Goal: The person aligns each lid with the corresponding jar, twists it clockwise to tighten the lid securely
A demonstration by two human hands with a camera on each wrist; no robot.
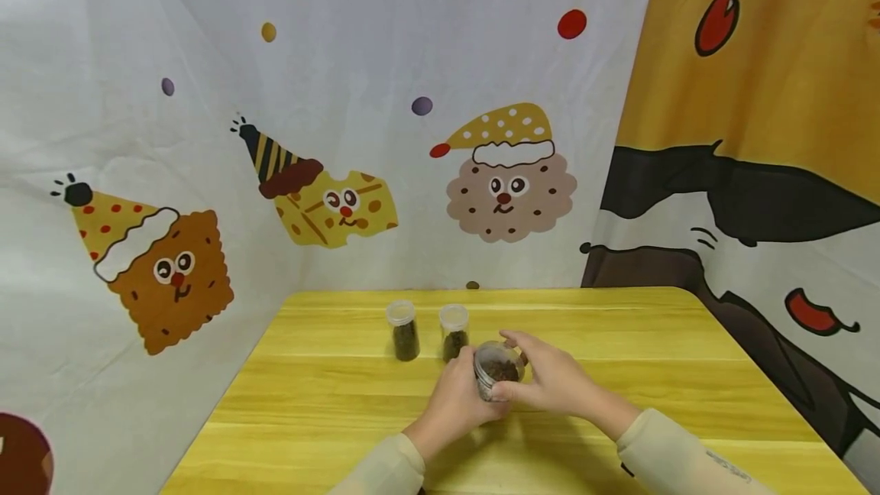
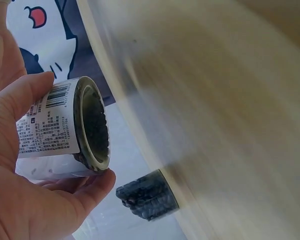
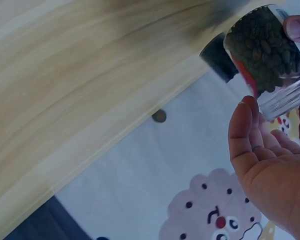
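Note:
A clear plastic jar (image 1: 483, 382) with dark, bean-like pieces inside is held up over the table. My left hand (image 1: 459, 402) grips its side, the thumb lying on a white label (image 2: 52, 120) with a barcode. The jar's base faces the left wrist view. At the jar's top, my right hand (image 1: 550, 376) spans the clear ribbed lid (image 3: 288, 99), thumb at the near side and fingers at the far side. The right thumb is out of sight in the right wrist view. Just beyond the hands stand two similar lidded jars (image 1: 404, 334), (image 1: 454, 333) with dark contents.
The yellow wood-grain table (image 1: 316, 388) spreads out under the hands. Behind it hangs a white cloth (image 1: 385, 37) with cartoon prints, and a darker patterned cloth (image 1: 756, 113) covers the right side.

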